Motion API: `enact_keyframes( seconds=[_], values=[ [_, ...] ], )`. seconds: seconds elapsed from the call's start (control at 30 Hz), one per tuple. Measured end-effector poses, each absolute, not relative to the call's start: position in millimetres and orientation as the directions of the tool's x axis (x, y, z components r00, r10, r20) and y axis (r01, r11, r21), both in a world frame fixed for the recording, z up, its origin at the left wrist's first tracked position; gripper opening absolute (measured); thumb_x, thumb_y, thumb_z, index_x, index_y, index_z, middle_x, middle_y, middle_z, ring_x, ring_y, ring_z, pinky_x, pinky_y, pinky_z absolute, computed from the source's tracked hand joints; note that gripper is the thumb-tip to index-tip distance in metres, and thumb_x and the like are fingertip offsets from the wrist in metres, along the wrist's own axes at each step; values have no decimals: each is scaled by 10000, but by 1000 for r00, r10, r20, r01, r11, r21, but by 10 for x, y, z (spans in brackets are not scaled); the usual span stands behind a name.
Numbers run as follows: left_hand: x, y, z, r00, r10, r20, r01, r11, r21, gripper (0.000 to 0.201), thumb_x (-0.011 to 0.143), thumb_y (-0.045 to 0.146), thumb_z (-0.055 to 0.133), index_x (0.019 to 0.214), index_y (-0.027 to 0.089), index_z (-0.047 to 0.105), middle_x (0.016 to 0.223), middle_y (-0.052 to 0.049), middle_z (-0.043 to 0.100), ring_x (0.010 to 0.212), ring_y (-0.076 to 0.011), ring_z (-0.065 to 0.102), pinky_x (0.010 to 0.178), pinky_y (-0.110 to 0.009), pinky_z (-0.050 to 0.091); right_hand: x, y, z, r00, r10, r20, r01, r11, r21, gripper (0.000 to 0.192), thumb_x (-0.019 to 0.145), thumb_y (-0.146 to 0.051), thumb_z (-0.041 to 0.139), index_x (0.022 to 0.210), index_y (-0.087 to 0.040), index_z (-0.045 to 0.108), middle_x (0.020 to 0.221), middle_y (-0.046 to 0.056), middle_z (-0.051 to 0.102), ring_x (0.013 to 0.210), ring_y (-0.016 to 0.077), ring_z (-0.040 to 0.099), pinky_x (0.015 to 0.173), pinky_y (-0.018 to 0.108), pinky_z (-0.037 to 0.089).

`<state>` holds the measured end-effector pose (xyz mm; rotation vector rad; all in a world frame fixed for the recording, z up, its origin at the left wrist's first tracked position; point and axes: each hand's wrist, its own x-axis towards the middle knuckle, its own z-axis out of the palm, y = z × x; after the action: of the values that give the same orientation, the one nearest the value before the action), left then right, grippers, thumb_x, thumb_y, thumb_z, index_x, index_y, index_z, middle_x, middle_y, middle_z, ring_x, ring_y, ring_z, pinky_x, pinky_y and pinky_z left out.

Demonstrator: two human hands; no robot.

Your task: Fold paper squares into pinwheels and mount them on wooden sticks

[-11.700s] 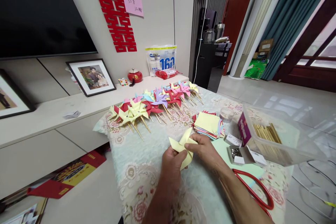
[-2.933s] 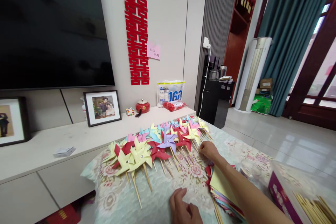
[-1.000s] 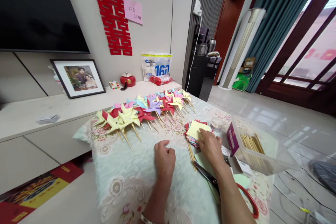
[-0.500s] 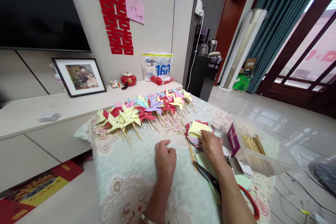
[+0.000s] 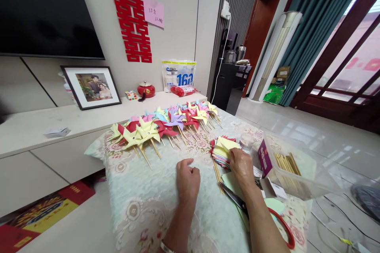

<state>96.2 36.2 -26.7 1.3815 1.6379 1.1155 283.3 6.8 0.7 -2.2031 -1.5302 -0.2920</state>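
My right hand (image 5: pixel 242 166) pinches the edge of a yellow sheet of paper (image 5: pixel 230 144), lifted a little off a stack of coloured paper squares (image 5: pixel 220 158). Resting on the flowered tablecloth (image 5: pixel 157 197), my left hand (image 5: pixel 189 178) is empty, its fingers loosely bent and the thumb apart from the index finger. Thin wooden sticks (image 5: pixel 217 178) lie just below the stack. Scissors with red handles (image 5: pixel 280 221) are partly hidden under my right forearm, on top of pale green paper (image 5: pixel 231 180).
Finished paper pinwheels (image 5: pixel 175 120) on sticks lie in rows along the table's far side. A clear plastic box (image 5: pixel 297 182) holding wooden sticks (image 5: pixel 287 163) stands at the right, near a small round container (image 5: pixel 247 140). Behind is a white cabinet (image 5: pixel 80 120) with a framed photo (image 5: pixel 92 87).
My right hand has drawn back slightly to the right, and the corner of the top yellow sheet has come up with its fingers. My left hand has stayed in place.
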Motion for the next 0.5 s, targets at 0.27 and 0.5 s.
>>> enact_keyframes(
  seconds=[0.27, 0.5],
  values=[
    [945, 361, -268, -178, 984, 9, 310, 47, 950, 263, 724, -12, 557, 894, 177, 622, 1007, -54, 597, 721, -155, 631, 800, -323, 516, 2836, 12, 49, 427, 670, 607, 904, -298, -307, 289, 973, -211, 404, 959, -156, 688, 946, 125, 742, 880, 255, 640, 924, 383, 368],
    [931, 381, -274, -161, 982, -98, 114, 117, 987, 218, 718, 66, 586, 897, 187, 623, 840, -36, 646, 705, -187, 651, 714, -330, 528, 2622, -33, 234, 320, 506, 801, 925, 14, -379, 226, 984, -254, 468, 941, -183, 679, 956, 108, 751, 926, 245, 668, 904, 373, 439]
  ],
)
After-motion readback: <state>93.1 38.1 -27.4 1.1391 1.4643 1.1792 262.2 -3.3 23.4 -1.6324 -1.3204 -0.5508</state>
